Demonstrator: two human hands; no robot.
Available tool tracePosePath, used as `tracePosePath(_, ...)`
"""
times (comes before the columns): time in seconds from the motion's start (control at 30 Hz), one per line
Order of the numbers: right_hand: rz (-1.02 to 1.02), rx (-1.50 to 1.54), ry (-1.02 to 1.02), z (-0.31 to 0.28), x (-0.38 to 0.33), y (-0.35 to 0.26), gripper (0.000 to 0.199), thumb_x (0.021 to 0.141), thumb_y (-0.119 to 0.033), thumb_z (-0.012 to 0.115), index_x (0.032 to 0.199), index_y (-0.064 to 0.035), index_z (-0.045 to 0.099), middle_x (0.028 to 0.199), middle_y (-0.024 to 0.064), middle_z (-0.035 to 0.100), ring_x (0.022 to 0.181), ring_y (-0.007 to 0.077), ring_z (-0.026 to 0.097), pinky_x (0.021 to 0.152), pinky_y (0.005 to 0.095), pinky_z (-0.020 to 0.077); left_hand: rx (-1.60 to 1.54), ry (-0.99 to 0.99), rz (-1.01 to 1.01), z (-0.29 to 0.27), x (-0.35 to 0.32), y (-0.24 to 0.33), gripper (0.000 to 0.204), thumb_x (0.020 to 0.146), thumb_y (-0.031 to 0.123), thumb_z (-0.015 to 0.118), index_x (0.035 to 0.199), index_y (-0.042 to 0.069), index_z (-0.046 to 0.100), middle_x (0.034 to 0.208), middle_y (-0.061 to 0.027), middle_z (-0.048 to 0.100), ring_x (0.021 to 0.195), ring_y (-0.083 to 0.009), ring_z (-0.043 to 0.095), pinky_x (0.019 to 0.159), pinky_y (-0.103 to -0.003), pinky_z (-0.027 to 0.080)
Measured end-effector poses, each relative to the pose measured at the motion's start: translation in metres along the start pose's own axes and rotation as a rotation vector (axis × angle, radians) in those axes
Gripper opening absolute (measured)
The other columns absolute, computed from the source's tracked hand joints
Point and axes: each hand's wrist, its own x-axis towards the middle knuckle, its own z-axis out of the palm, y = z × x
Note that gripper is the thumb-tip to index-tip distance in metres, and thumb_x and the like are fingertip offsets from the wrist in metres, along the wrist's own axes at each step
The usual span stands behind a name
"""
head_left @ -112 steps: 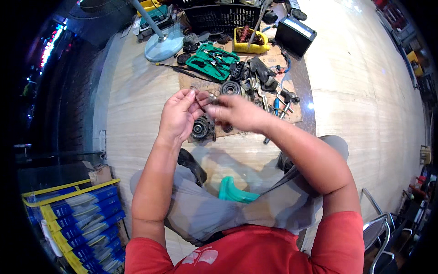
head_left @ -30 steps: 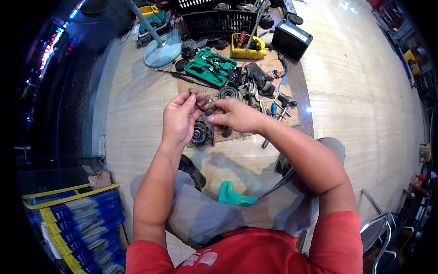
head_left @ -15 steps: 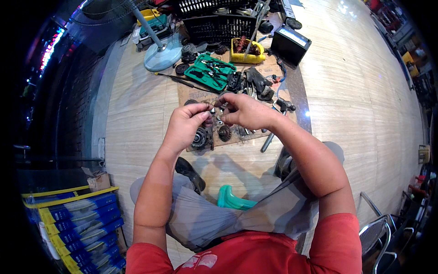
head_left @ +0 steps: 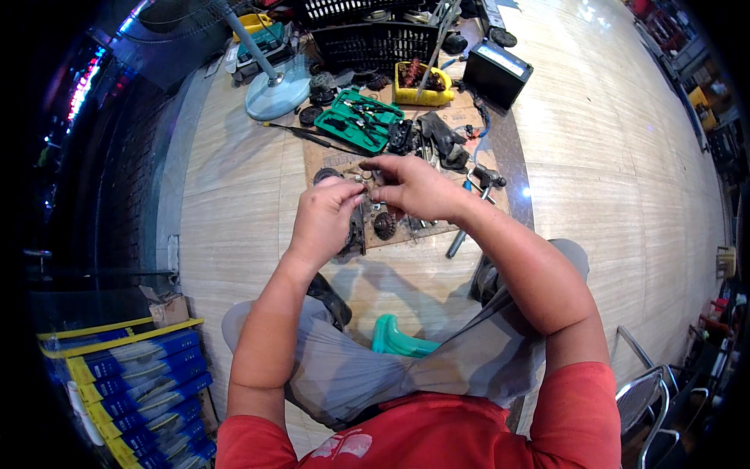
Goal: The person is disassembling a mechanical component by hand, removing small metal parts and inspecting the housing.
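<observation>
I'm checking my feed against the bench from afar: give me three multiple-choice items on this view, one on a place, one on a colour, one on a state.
1. Where does the green tool tray lie?
A. on the floor beyond the hands
B. on the person's lap
C. on the blue packets at lower left

2. What colour is the small bin in front of the black crate?
A. white
B. yellow
C. purple

3. How are the left hand and right hand placed?
A. both flat on the floor
B. far apart, one behind the back
C. raised together, fingertips pinching a small part between them

Answers: 1 A, the tray sits past the hands, near the fan base. 2 B, its walls are yellow. 3 C, both hands meet over the gear on the cardboard.
</observation>
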Motion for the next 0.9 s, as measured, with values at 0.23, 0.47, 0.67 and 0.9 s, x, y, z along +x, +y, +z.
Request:
tracePosePath(0.23,-0.24,-0.091,0.04,0.002,0.005,0.008,0.026,0.084,-0.015,0.071,0.106,-0.0001,0.067,0.089,0.0169,0.07,0.078,0.0177,0.065,0.075,0.0339,0.0514,-0.011,0.011,0.057,-0.001,0.002,0.012,0.016,0.078,-0.005,0.067,0.094,-0.001,0.068,0.084,-0.0125,0.066,0.076,-0.0241,0.066,0.07,-0.032,0.052)
tracePosePath(0.47,-0.198,-0.047,0.09,0.007,0.002,-0.002,0.023,0.087,-0.014,0.069,0.106,-0.0009,0.069,0.091,0.0149,0.072,0.08,0.0173,0.067,0.075,0.0326,0.0521,-0.242,0.144,-0.179,0.008,-0.004,0.002,0.022,0.08,-0.004,0.069,0.098,0.001,0.057,0.081,-0.0096,0.066,0.071,-0.0143,0.066,0.065,-0.027,0.053)
tracePosePath(0.67,-0.17,-0.076,0.137,0.012,-0.006,-0.008,0.022,0.088,-0.013,0.066,0.105,0.0008,0.068,0.088,0.0179,0.071,0.079,0.0193,0.068,0.074,0.0335,0.052,-0.207,0.175,-0.161,0.008,-0.003,0.007,0.021,0.079,-0.004,0.069,0.096,0.001,0.058,0.08,-0.0091,0.066,0.071,-0.0159,0.066,0.066,-0.028,0.053)
tracePosePath(0.9,-0.193,-0.085,0.223,0.015,0.0,-0.005,0.021,0.089,-0.013,0.064,0.104,0.0013,0.069,0.085,0.0158,0.071,0.075,0.0179,0.066,0.072,0.0328,0.052,-0.039,0.248,0.053,0.007,-0.003,0.009,0.025,0.078,-0.004,0.069,0.101,0.001,0.06,0.095,-0.014,0.066,0.08,-0.0218,0.067,0.071,-0.031,0.054)
